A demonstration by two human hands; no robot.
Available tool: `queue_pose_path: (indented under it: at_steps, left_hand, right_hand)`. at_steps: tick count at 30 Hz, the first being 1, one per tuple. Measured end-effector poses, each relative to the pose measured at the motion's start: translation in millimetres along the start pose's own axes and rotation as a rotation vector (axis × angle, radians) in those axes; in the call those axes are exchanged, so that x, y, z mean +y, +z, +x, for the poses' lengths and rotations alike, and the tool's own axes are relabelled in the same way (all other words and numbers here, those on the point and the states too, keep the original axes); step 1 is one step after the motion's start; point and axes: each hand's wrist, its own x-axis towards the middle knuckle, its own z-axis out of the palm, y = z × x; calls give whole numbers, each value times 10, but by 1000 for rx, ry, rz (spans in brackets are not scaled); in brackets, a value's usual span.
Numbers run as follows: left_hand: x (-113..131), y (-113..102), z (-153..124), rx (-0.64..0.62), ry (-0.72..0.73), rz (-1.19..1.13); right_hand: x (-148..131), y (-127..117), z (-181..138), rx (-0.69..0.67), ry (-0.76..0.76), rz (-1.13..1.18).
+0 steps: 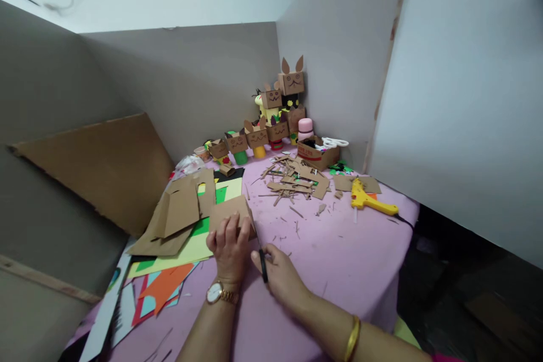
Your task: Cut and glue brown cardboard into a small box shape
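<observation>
My left hand (229, 249), with a gold watch on its wrist, grips the near edge of a small brown cardboard piece (231, 210) that lies on the pink tablecloth (339, 260). My right hand (278, 274) is right beside it, fingers closed round a pair of black-handled scissors (263, 264) whose blades point up toward the cardboard piece's right edge. A gold bangle sits on my right forearm.
Larger cardboard cut-outs (178, 215) lie on coloured paper sheets (169, 271) to the left. A heap of cardboard scraps (294, 178), a yellow glue gun (367, 199), a small box (316, 154) and several cardboard animal figures (275, 119) stand further back. A cardboard sheet (102, 164) leans on the left wall.
</observation>
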Motion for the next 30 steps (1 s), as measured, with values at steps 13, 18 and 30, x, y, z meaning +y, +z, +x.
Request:
queue_pose_path:
  at_steps: [13, 18, 30]
  left_hand:
    - [16, -38, 22, -2, 25, 37]
    - [12, -32, 20, -2, 28, 34]
    - [3, -14, -1, -27, 6, 19]
  right_hand:
    - [-29, -21, 33, 30, -32, -141]
    - [-41, -33, 8, 38, -43, -187]
    - [-27, -22, 4, 28, -42, -213]
